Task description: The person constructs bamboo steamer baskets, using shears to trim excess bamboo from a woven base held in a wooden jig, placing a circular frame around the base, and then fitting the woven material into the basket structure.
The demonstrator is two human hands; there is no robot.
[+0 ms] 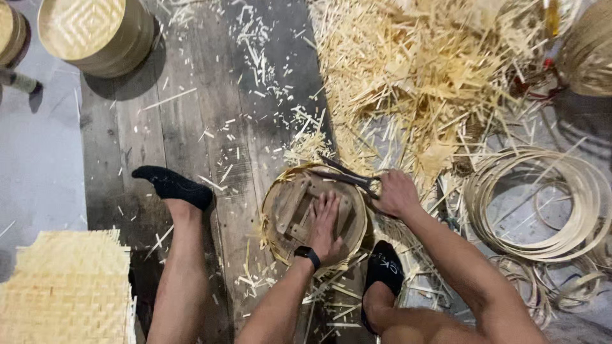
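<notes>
Scissors (347,178) at the rim of a round basket (315,216), pinned flat by the other hand.

Right hand (396,193) closed on the scissor handles, blades pointing left along the far rim; left hand (325,223) lies spread, fingers flat, on the wooden form inside. Bamboo offcuts (414,76) lie beyond, coiled hoops (542,197) to the right.

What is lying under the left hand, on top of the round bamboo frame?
Under the left hand lies a round wooden form with crossed slats, set inside the round bamboo frame. The palm covers its middle part. The right hand holds scissors at the rim.
</notes>
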